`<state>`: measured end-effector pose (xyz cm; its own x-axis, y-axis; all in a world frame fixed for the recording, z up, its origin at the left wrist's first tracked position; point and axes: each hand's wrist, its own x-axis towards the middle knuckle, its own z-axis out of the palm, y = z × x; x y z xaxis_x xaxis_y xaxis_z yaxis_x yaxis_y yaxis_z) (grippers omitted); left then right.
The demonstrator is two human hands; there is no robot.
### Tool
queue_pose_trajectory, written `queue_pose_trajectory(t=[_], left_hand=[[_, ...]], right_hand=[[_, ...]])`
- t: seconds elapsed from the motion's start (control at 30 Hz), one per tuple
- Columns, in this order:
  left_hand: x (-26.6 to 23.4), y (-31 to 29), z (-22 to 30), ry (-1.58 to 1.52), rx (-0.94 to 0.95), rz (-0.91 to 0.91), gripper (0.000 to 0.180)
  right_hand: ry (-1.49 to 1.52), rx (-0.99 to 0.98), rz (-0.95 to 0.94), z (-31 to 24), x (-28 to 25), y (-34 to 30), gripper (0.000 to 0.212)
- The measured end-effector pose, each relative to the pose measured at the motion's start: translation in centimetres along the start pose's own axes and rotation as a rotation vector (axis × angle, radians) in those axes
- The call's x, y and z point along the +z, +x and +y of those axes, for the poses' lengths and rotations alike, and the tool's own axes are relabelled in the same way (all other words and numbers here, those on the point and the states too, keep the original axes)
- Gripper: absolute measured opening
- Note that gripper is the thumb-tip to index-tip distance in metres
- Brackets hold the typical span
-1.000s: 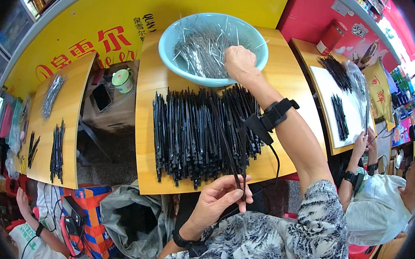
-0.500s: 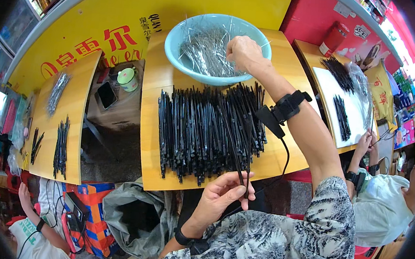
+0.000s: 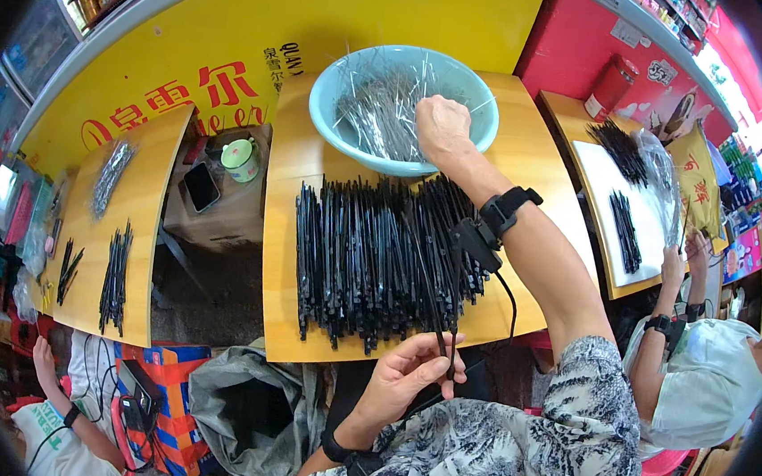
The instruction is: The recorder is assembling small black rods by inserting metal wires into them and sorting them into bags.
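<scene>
My left hand is at the table's front edge, with thumb and fingers closed on thin black sticks that point up over the pile. A wide pile of similar black sticks with small lumps along them lies on the table in front of me. Behind it stands a light blue bowl of thin silvery strips. Over the bowl's right side, my right hand has its fingers curled in. A pale strip pokes out beside it, but its fingertips are hidden, so what they grip cannot be made out.
On the left table lie black sticks and a bagged silvery bundle. A phone and a green cup sit between the tables. A grey sack is below. At right, a co-worker sits by a white board.
My right hand stays at the bowl, now a little lower over its right side. The left hand keeps hold of the black sticks. The whole view has shifted slightly.
</scene>
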<state>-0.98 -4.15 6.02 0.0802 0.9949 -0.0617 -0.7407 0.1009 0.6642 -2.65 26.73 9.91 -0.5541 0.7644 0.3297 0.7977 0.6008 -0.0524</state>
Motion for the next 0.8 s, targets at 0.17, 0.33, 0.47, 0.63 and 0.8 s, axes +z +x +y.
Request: queue_pose_trajectory(t=[0.17, 0.33, 0.47, 0.63, 0.8], left_hand=[[-0.2, 0.1, -0.4, -0.01, 0.006, 0.016, 0.031], [0.0, 0.1, -0.2, -0.004, -0.01, 0.027, 0.031], [0.0, 0.2, -0.2, 0.004, 0.001, 0.01, 0.031], [-0.2, -0.1, -0.3, 0.019, -0.017, 0.05, 0.031], [0.4, 0.2, -0.4, 0.004, -0.015, 0.029, 0.03]], right_hand=[[0.0, 0.043, -0.025, -0.6, 0.2, -0.4, 0.011], [0.156, 0.067, -0.13, -1.6, 0.3, -0.4, 0.024], [0.28, 0.211, -0.192, -1.1, 1.0, 0.6, 0.02], [0.308, 0.245, -0.12, -1.0, 2.2, 0.9, 0.025], [0.27, 0.23, -0.243, -1.9, 1.0, 0.7, 0.023]])
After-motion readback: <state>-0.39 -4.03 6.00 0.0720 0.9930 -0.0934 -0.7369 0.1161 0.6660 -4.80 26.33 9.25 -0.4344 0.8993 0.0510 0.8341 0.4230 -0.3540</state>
